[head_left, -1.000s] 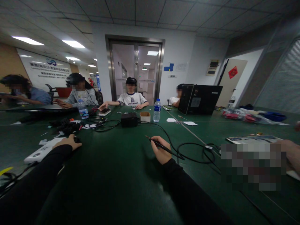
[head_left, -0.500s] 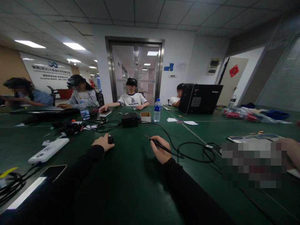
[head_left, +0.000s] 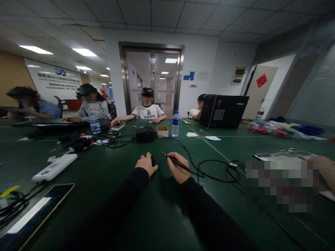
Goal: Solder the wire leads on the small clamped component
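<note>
My right hand (head_left: 180,167) grips a soldering iron (head_left: 176,161) like a pen, its thin tip pointing left and a black cord trailing from its back end. Close to that tip, my left hand (head_left: 146,164) is closed on a small black object (head_left: 153,160); its kind is too dark to make out, and my fingers hide part of it. A narrow gap lies between the iron's tip and this object. Beyond my hands stands a black box (head_left: 144,134), with a small open cardboard box (head_left: 162,131) beside it.
A water bottle (head_left: 175,124) stands behind the cardboard box. To the left lie a white power strip (head_left: 55,168), a phone (head_left: 39,212) and tangled cables. The iron's cord (head_left: 217,177) loops at right. A black computer case (head_left: 223,111) and several people are around the green table.
My left hand has moved right with the small black object, from well left of the soldering iron to close beside its tip. My right hand has stayed almost in place.
</note>
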Available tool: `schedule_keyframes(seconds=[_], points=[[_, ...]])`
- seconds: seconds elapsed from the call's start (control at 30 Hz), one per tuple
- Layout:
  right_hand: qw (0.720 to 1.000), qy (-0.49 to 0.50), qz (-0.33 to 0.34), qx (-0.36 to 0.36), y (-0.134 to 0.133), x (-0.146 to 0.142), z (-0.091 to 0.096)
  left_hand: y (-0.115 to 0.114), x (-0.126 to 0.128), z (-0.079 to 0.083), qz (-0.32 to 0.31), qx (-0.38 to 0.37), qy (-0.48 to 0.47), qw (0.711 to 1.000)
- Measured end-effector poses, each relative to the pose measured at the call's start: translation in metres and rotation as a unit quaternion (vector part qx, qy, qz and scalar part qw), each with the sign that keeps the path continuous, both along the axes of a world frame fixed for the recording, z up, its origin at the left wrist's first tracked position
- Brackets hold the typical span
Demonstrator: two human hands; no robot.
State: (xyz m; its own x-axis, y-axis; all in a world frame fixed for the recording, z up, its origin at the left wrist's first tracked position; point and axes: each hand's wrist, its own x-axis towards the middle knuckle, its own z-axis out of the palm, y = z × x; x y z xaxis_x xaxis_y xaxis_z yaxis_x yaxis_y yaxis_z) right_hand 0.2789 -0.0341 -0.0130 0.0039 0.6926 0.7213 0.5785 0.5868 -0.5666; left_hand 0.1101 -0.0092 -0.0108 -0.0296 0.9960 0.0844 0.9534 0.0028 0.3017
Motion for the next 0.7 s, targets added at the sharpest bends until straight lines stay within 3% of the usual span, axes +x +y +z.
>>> schedule_keyframes(seconds=[0.2,0.37,0.53,0.7], points=[[1.000,0.001,0.000,-0.002,0.001,0.000,0.000,-0.015,0.020,-0.001,-0.013,0.004,-0.015,1.000],[1.000,0.000,0.001,-0.001,0.001,0.000,0.000,-0.020,0.015,0.008,-0.024,0.007,-0.027,0.999],[1.000,0.001,0.002,-0.003,0.000,-0.001,0.001,0.008,-0.011,0.014,-0.013,-0.018,-0.046,0.999],[1.000,-0.008,0.014,-0.003,-0.001,-0.001,0.002,0.049,-0.023,0.001,-0.013,-0.058,-0.122,0.991]])
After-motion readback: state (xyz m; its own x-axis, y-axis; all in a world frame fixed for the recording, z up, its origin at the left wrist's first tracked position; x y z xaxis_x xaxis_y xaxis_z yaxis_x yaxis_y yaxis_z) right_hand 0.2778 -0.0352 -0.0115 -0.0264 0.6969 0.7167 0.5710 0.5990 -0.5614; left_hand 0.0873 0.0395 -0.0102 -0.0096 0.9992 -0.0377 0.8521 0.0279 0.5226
